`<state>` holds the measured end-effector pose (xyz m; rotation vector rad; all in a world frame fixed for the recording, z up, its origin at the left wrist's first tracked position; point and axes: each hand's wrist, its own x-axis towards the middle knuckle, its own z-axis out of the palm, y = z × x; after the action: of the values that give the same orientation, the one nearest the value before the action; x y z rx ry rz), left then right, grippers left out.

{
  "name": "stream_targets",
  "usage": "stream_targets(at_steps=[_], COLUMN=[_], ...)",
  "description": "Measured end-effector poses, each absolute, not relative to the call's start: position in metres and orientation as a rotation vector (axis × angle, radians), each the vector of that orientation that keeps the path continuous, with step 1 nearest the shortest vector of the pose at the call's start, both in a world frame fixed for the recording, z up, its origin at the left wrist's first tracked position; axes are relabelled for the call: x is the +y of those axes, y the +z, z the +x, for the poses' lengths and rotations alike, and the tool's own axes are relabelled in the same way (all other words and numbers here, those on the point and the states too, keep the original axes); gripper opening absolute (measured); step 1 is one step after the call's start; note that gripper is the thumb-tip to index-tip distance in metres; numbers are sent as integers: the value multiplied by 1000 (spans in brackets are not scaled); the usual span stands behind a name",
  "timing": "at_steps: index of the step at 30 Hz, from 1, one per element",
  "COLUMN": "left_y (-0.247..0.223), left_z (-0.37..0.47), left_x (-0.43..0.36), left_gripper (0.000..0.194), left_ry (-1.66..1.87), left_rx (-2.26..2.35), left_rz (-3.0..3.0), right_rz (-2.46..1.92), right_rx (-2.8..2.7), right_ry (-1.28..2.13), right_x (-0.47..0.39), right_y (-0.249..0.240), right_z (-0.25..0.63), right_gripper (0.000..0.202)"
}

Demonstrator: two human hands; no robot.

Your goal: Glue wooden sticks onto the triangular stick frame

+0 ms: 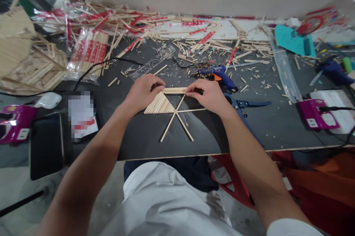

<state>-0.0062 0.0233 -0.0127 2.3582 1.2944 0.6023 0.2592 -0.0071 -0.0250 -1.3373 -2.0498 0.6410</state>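
A star-shaped frame of wooden sticks lies on the dark tabletop, its spokes meeting at one centre. One of its wedges, at the left, is filled with sticks laid side by side. Along the far side of the neighbouring wedge runs a short row of wooden sticks. My left hand pinches the left end of that row, fingers bent together. At its right end, my right hand pinches the sticks between thumb and fingers. The fingertips partly cover both ends.
A blue glue gun and blue-handled cutters lie beyond and right of my right hand. Packed chopsticks and a stick-built structure sit at left. A black phone lies near the front edge; stick scraps litter the back.
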Motion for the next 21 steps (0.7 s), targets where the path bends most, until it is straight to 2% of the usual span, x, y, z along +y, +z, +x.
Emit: stream_targets(at_steps=[11,21], left_y=[-18,-18], left_z=[-9,-8], left_x=[25,23], left_gripper=[20,20], left_ry=[577,569], left_rx=[1302,1312], left_rz=[2357,2351], right_rz=[-1307,-1301], right_rx=[-2060,-2049], right_ry=[641,651], right_x=[-7,-6], right_y=[-26,-26], right_z=[255,254], right_gripper=[11,5])
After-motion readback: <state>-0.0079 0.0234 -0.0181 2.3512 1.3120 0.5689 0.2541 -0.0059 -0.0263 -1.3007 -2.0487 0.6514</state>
